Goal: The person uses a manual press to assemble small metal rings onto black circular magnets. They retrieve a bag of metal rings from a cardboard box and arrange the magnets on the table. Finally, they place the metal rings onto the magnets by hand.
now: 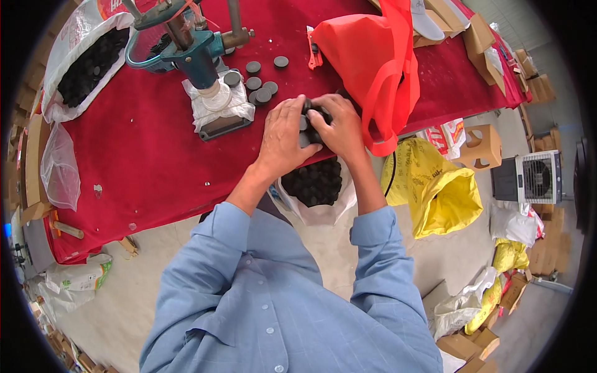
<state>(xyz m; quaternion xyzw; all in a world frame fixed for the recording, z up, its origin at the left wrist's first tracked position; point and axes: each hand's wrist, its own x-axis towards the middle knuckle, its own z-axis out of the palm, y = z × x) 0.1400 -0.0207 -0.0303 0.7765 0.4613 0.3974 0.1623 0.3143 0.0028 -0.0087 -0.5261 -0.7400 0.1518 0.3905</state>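
Note:
At the front edge of the red-covered table, my left hand [286, 138] and my right hand [342, 129] close around a small cluster of round black caps [303, 122]. My left fingers curl over the cluster's left side. My right thumb and fingers grip it from the right, and my hands partly hide the pieces. Just below, a white sack [323, 215] stands open, filled with black caps [314, 183]. Several loose dark grey round caps [263, 95] lie on the table beyond my left hand, beside a green bench press [198, 65] whose base is wrapped in white plastic.
A red fabric bag [373, 56] lies on the table at the right. Another white sack of black pieces [93, 68] is at the far left. A yellow sack [444, 193] stands open beside the table, near a fan unit [538, 177] and cardboard boxes [482, 146].

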